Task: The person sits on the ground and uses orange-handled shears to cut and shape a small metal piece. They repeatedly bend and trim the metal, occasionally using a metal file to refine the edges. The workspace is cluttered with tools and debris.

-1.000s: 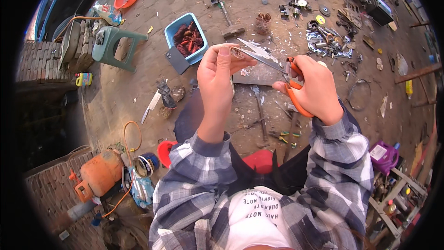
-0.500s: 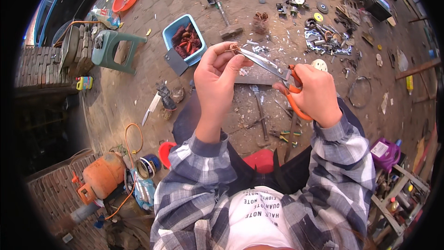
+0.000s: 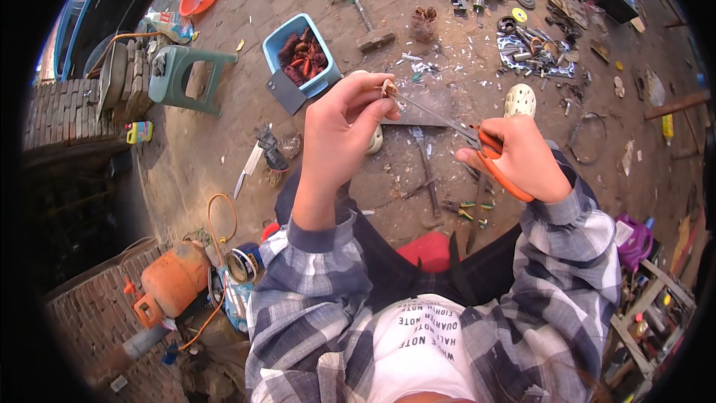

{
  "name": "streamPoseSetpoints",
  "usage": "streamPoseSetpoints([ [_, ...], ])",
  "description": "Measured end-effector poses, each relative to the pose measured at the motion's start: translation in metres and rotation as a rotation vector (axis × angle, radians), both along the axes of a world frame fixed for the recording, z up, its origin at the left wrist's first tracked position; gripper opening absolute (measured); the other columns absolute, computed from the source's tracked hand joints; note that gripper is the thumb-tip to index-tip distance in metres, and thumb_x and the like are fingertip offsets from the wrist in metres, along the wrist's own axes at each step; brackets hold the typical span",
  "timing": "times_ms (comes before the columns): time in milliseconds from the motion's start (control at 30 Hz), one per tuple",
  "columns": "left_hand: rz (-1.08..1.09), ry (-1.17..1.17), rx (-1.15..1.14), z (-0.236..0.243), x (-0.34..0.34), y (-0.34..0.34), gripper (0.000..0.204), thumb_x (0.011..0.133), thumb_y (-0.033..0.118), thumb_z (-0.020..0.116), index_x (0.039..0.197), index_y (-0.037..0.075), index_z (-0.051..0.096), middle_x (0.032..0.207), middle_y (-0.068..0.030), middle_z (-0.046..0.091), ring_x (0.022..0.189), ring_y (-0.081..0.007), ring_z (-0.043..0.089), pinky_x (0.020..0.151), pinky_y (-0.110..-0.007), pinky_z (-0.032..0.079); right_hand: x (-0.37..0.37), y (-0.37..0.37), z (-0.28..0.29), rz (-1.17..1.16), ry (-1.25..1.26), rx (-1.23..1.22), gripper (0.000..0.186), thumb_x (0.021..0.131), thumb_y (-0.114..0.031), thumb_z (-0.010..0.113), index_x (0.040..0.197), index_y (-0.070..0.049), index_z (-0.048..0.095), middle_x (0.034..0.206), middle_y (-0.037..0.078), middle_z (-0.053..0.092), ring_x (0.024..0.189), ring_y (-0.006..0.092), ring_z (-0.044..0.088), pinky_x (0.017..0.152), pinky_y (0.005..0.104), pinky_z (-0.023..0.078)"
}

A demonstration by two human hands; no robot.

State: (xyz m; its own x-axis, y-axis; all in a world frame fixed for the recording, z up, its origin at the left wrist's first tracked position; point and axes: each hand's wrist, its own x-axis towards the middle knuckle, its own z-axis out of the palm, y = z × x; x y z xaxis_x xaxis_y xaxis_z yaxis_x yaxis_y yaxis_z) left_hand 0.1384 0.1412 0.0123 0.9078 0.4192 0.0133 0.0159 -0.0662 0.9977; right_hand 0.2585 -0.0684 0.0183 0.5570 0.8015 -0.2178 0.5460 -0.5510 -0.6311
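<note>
In front of my chest, my left hand (image 3: 335,134) pinches a small reddish-brown piece (image 3: 388,89) between thumb and fingertips. It looks like copper wire, but I cannot make out its exact kind. Orange-handled scissors (image 3: 501,170) are gripped in my right hand (image 3: 535,158). Their blades point up and left, the tips at the pinched piece. Seen nearly edge-on, the blades look close together; I cannot tell whether they touch the piece. Beyond my left hand stands a light blue tub (image 3: 273,39) holding dark red-brown bundles (image 3: 302,58).
A hammer (image 3: 375,40), a copper-coloured bundle (image 3: 424,24) and white scraps lie ahead. A flat metal plate (image 3: 429,108) and pliers (image 3: 466,213) lie between my feet. Metal parts (image 3: 537,52) spread to the right. Leftward are a knife (image 3: 248,168), green stool (image 3: 183,78) and orange gas cylinder (image 3: 175,283).
My right hand has moved a little right and down with the scissors. Their blades now appear narrower and more edge-on. My left hand still pinches the small piece, and the whole view has shifted slightly.
</note>
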Motion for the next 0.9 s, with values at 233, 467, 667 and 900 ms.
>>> streamPoseSetpoints([
  [233,-0.152,0.152,0.068,-0.007,-0.007,0.01,0.023,0.084,-0.008,0.052,0.107,-0.006,0.056,0.085,-0.0088,0.065,0.076,-0.012,0.062,0.071,-0.025,0.05,0.005,-0.009,-0.006,0.085,0.213,-0.032,0.049,0.075,-0.035,0.072,0.056,0.0,0.044,0.048,0.008,0.03,0.046,0.0193,0.029,0.044,0.0333,0.028],
  [467,-0.406,0.242,-0.037,-0.016,-0.023,0.023,0.023,0.084,-0.008,0.054,0.107,-0.006,0.057,0.103,-0.0118,0.061,0.085,-0.017,0.064,0.074,-0.026,0.051,0.008,-0.017,-0.012,0.28,0.366,-0.056,0.052,0.077,-0.042,0.07,0.055,0.0,0.049,0.047,0.009,0.04,0.042,0.0184,0.035,0.044,0.033,0.031],
  [667,-0.27,0.12,-0.262,-0.037,-0.022,0.015,0.024,0.086,-0.003,0.056,0.11,-0.006,0.055,0.099,-0.0121,0.063,0.086,-0.0198,0.064,0.078,-0.031,0.053,0.004,-0.015,-0.016,0.203,0.133,0.002,0.049,0.068,-0.042,0.077,0.065,0.0,0.052,0.055,0.01,0.047,0.049,0.0248,0.046,0.048,0.0347,0.036],
  [900,0.06,-0.128,-0.274,-0.028,-0.019,0.0,0.027,0.087,0.003,0.059,0.113,-0.005,0.055,0.096,-0.0159,0.065,0.09,-0.0229,0.064,0.083,-0.033,0.05,-0.009,-0.001,-0.006,-0.032,-0.108,0.178,0.061,0.055,-0.044,0.081,0.09,-0.002,0.054,0.076,0.006,0.054,0.071,0.0246,0.057,0.061,0.0346,0.044],
])
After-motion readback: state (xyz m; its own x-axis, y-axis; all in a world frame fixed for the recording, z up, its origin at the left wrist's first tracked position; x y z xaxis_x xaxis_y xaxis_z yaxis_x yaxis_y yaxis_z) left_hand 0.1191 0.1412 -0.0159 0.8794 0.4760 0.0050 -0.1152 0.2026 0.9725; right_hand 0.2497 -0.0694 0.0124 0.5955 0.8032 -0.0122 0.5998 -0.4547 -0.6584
